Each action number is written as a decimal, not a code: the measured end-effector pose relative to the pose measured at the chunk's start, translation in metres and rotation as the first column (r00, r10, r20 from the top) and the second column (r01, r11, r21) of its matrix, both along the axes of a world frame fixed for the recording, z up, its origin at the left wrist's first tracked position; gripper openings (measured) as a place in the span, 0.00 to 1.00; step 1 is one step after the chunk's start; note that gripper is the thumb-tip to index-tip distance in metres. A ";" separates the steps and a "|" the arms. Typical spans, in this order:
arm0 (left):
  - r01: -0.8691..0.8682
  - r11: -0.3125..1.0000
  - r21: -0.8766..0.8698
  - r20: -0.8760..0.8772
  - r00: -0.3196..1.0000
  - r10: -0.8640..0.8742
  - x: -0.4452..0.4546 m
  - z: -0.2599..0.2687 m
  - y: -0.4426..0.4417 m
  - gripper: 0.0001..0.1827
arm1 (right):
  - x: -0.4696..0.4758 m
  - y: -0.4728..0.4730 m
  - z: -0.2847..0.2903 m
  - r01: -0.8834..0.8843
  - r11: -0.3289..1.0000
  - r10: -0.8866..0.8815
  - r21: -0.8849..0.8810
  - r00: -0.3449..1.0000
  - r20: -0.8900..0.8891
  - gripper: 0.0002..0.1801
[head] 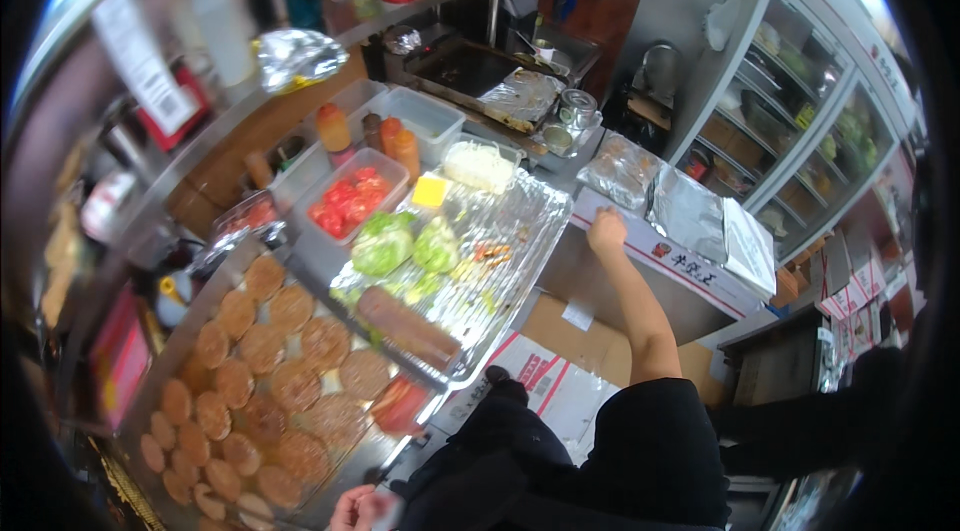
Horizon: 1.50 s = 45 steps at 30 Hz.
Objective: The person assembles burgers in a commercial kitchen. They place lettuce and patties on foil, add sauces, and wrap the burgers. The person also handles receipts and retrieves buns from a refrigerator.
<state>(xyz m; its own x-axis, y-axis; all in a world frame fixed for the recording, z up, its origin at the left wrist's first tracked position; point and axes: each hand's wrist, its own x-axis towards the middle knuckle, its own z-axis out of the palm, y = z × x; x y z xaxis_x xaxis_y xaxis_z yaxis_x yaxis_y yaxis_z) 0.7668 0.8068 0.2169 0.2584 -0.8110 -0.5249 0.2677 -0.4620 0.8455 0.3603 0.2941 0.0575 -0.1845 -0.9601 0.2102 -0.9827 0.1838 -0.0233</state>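
Observation:
My right hand (607, 229) reaches out to the near rim of a long white cardboard box (675, 261), its fingers curled there; whether they grip it is unclear. Right behind that hand lies a foil-covered package (619, 169). My left hand (358, 508) is low at the bottom edge, beside the griddle corner, blurred and partly cut off; something reddish shows at its fingers. Many browned patties (270, 381) lie on the griddle (390, 448). A foil-lined tray (536, 231) carries lettuce (382, 242), a cheese slice (429, 192) and a brown block-like piece (409, 324).
Tubs of cut tomatoes (356, 201) and shredded white food (480, 165) stand by sauce bottles (405, 152). A metal shelf (225, 118) runs above at left. Beyond are a second cooking surface (457, 69) and a glass-door fridge (787, 95). Flattened cardboard (555, 373) covers the floor.

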 end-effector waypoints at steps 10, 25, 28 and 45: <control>0.193 0.958 0.214 -0.041 0.981 -0.188 -0.126 0.018 -0.184 0.16 | -0.120 -0.163 -0.055 0.208 0.977 -0.210 -0.040 0.976 -0.060 0.20; 0.514 0.831 -0.212 0.057 0.856 -0.514 -0.215 -0.078 -0.405 0.14 | -0.177 -0.196 -0.061 -0.089 0.959 0.104 0.268 0.994 -0.042 0.15; 0.690 0.670 -0.274 0.430 0.711 -0.556 -0.264 -0.092 -0.482 0.15 | -0.169 -0.192 -0.042 -0.230 0.948 0.249 0.221 0.966 -0.062 0.14; 0.855 0.507 -0.108 0.883 0.317 -0.346 -0.414 -0.231 -0.771 0.10 | -0.231 -0.211 0.010 -0.634 0.772 0.540 0.039 0.687 0.486 0.03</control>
<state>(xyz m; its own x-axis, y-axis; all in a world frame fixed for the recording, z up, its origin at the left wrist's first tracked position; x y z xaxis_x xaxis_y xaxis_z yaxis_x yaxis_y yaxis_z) 0.3530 0.0357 -0.0140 -0.3960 -0.9151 0.0760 -0.6571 0.3402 0.6727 0.1292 0.0832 0.0674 0.4074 -0.9115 0.0560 -0.7837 -0.3805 -0.4909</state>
